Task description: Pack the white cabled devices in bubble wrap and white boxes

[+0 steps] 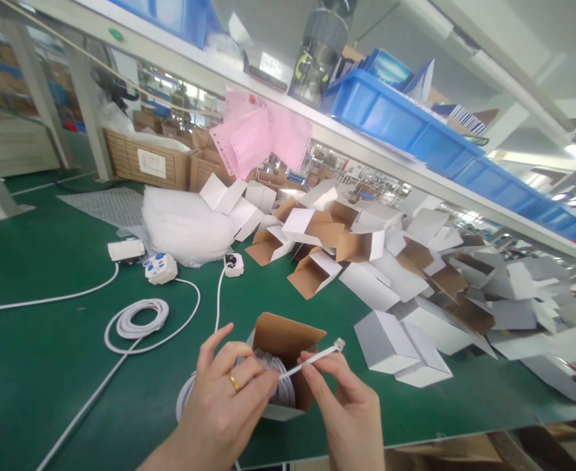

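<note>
Your left hand (224, 405) and right hand (340, 405) are pinching the white cable end (317, 356) just above the open small box (283, 366), whose raised flap is blocking you straight ahead. Right of your grip, a heap of folded cartons (415, 288) is crowding the green mat (33, 366), two lying just beside the box. Left of your grip, a coiled cable (135, 320) and loose cords are lying across otherwise bare mat. Overhead, the shelf edge (288, 111) is limiting your lift.
</note>
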Demonstrator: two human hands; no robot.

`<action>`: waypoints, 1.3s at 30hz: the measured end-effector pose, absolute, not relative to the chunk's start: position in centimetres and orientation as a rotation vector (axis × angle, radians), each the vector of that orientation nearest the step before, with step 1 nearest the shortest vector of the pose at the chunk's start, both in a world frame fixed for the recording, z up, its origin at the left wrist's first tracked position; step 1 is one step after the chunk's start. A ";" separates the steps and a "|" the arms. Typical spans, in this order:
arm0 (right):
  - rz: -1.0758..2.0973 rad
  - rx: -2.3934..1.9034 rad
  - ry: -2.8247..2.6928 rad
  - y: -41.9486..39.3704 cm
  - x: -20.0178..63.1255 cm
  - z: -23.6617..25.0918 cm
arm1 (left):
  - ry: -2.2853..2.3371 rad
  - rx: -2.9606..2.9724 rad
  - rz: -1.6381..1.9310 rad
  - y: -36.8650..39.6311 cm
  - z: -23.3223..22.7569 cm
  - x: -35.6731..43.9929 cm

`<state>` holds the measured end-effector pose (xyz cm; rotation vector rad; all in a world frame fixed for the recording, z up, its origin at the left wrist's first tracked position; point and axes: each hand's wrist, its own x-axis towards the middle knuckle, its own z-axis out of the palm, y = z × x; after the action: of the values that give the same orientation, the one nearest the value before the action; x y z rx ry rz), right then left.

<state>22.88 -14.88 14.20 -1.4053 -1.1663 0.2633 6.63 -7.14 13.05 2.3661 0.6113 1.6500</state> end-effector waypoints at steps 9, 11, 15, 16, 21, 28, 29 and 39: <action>-0.220 -1.513 -1.654 -14.2 23.5 14.5 | 0.782 2.364 1.646 -7.2 10.5 5.9; -0.330 -1.562 -1.841 -13.5 23.8 14.7 | 0.888 2.298 1.613 -7.1 9.6 5.6; -0.481 -1.719 -2.083 -12.2 24.3 14.1 | 0.784 2.284 1.601 -7.3 8.9 5.7; -0.519 -1.732 -2.115 -12.0 24.4 13.8 | 0.752 2.286 1.621 -7.4 9.0 5.8; -0.554 -1.712 -2.142 -12.0 24.4 12.9 | 0.734 2.251 1.635 -7.5 9.1 6.1; -0.549 -1.553 -1.920 -13.3 24.0 13.5 | 0.794 2.275 1.656 -7.2 10.1 5.6; -0.573 -1.529 -1.894 -13.6 24.0 13.9 | 0.802 2.290 1.658 -7.0 10.6 5.4; -0.745 -1.547 -1.934 -15.4 23.2 17.0 | 0.565 2.274 1.552 -5.8 15.0 5.7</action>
<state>23.21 -15.37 16.95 -1.5468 -1.9344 -0.7453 5.72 -5.82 15.00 2.2743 0.5651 1.5515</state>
